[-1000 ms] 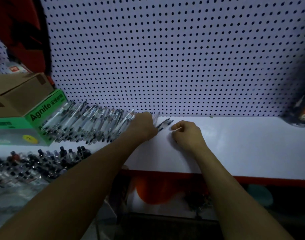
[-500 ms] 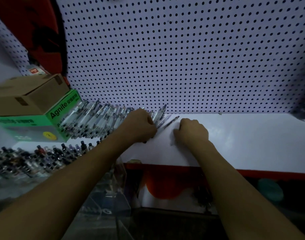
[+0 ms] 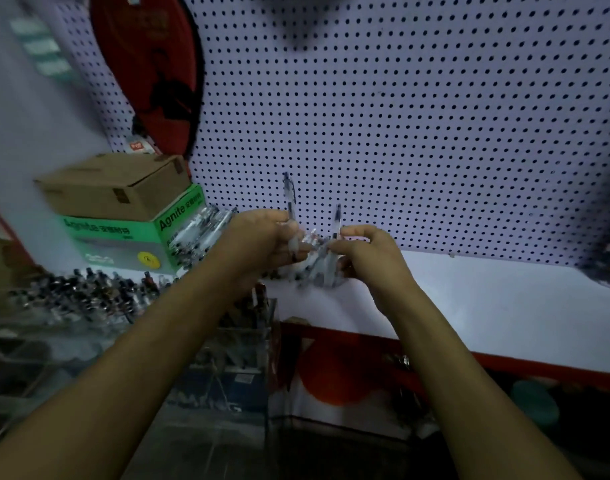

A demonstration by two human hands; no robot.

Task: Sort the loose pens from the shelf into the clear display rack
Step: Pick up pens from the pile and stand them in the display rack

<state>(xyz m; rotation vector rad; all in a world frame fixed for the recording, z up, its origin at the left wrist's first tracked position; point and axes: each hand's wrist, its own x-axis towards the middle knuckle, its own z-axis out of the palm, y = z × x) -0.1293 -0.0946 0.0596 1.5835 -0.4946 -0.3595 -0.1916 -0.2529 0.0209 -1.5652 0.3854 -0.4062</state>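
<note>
Pens [image 3: 310,251] gathered off the shelf [image 3: 469,299], gripped by left hand [image 3: 262,237] and right hand [image 3: 365,251]; next, carry to the rack [image 3: 248,341].

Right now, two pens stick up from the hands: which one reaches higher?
The pen in the left hand. Its tip rises well above that of the pen pinched by the right hand.

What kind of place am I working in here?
Probably a stationery shop: a white pegboard backs the shelf, loose pens lean by a green box, and a clear rack holds more.
</note>
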